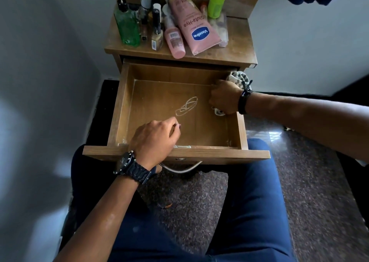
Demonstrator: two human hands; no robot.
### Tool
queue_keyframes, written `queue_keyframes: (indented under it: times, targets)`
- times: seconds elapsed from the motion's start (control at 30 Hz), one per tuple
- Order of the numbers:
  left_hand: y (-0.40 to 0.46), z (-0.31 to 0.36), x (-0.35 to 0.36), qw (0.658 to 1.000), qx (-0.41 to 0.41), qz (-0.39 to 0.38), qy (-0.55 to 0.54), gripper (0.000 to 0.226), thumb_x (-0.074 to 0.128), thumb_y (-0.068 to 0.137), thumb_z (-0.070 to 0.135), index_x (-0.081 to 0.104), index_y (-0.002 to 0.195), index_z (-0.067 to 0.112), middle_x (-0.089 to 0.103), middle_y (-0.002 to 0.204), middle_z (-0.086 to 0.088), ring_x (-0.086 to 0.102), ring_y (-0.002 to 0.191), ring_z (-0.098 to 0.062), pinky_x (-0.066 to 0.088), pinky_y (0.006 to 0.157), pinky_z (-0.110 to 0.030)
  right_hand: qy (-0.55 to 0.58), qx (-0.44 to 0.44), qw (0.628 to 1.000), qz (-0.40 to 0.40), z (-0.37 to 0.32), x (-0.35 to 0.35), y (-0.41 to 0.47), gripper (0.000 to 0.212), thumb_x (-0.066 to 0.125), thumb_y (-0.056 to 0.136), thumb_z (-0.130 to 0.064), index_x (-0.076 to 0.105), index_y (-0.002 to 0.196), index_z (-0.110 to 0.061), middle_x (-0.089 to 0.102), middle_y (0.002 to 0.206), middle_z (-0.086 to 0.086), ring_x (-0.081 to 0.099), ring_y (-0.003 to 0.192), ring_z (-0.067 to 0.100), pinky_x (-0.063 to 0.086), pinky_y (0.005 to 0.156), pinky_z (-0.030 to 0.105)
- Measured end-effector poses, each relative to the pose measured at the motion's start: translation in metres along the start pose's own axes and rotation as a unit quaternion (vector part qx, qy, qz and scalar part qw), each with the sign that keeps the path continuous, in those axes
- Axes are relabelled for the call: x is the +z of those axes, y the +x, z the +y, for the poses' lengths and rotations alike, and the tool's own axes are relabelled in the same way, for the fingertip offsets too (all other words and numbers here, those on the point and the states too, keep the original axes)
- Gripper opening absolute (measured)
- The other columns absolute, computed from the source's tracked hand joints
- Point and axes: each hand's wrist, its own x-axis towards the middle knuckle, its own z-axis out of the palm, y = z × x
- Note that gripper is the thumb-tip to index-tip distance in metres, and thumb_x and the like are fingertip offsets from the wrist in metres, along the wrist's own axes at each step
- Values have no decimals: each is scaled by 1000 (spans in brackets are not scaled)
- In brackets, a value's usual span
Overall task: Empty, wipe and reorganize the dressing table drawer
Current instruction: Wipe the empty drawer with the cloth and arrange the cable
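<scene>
Reaching two hands [155, 136] [224, 97] into drawer [119, 110]: one rubber-band tangle [186, 106]

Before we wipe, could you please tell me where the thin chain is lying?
In the head view, the chain lies on the drawer floor near its middle, between the left hand and right hand.

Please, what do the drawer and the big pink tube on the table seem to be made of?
The drawer looks like wood or wood-look board with a matte brown finish: grain lines show on its bottom and walls. The pink tube looks like soft plastic with a slight sheen: it has a flat crimped end and a printed label.
</scene>
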Motion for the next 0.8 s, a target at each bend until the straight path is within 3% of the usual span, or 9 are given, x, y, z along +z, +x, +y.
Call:
queue_keyframes:
  times: [0.1, 0.17, 0.23, 0.3, 0.4, 0.47, 0.57, 0.7, 0.8]
  targets:
    - [0, -1, 1, 1000, -2, -3, -2, 23, 40, 97, 33, 61, 97, 25, 42, 48, 14, 34, 38, 3, 17, 40, -13, 82, -45, 994, -63, -13, -14, -9, 31, 49, 91, -36, 64, 109, -16, 64, 110, 0, 59, 105, 21, 48, 90, 30]
    - [0, -1, 1, 1000, -6, 0, -6, 21, 41, 97, 33, 61, 95, 26, 41, 47, 13, 34, 38, 3, 16, 40, -13, 175, -84, 970, -146, -29, -26, -16, 23, 51, 91, -33, 61, 100, -15, 63, 101, -1, 58, 100, 21, 47, 87, 29]
    - [0, -1, 0, 1000, -14, 11, -15, 21, 43, 95, 34, 62, 92, 25, 43, 47, 11, 37, 40, 0, 18, 41, -18, 250, -115, 944, -182, -40, -32, -22, 22, 49, 90, -26, 59, 105, -12, 62, 108, 5, 56, 104, 24, 45, 90, 30]
    - [3, -3, 0, 999, -21, 9, -25, 20, 44, 95, 34, 62, 92, 26, 49, 49, 9, 42, 40, -4, 23, 40, -22, 324, -78, 922, -197, -32, -32, -17, 33, 48, 91, -21, 55, 120, -8, 59, 121, 10, 56, 107, 24, 42, 84, 28]
    - [4, -3, -1, 999, -27, -9, -26, 20, 44, 95, 36, 62, 96, 27, 62, 60, 8, 54, 45, -10, 37, 41, -23, 468, 3, 867, -170, -4, -31, -2, 34, 52, 91, -17, 56, 122, -4, 59, 124, 17, 57, 111, 33, 46, 86, 35]
    - [4, -2, -3, 999, -34, -13, -24, 21, 44, 94, 37, 62, 98, 27, 66, 66, 7, 58, 51, -13, 41, 45, -23, 442, 5, 879, -180, 7, -32, 5, 36, 55, 89, -21, 57, 121, -5, 60, 123, 14, 57, 112, 33, 47, 85, 34]
    - [4, 1, -3, 999, -35, -12, -25, 19, 45, 94, 36, 62, 96, 27, 63, 62, 8, 55, 49, -11, 31, 43, -21, 278, -57, 934, -216, -11, -34, 8, 39, 62, 83, -32, 63, 116, -12, 64, 112, 3, 59, 101, 23, 44, 74, 25]
    - [1, 0, -2, 999, -34, -5, -26, 18, 46, 94, 33, 63, 94, 27, 64, 61, 5, 49, 44, -10, 27, 41, -20, 244, -118, 935, -229, -39, -21, 15, 37, 62, 85, -27, 64, 117, -10, 65, 119, 8, 61, 110, 25, 47, 89, 29]
    - [-1, -1, -2, 999, -35, -3, -40, 16, 48, 93, 29, 64, 92, 27, 65, 61, 4, 49, 42, -7, 29, 40, -20, 260, -149, 933, -200, -38, -13, 9, 34, 55, 87, -28, 62, 117, -12, 65, 115, 6, 61, 106, 25, 45, 88, 30]
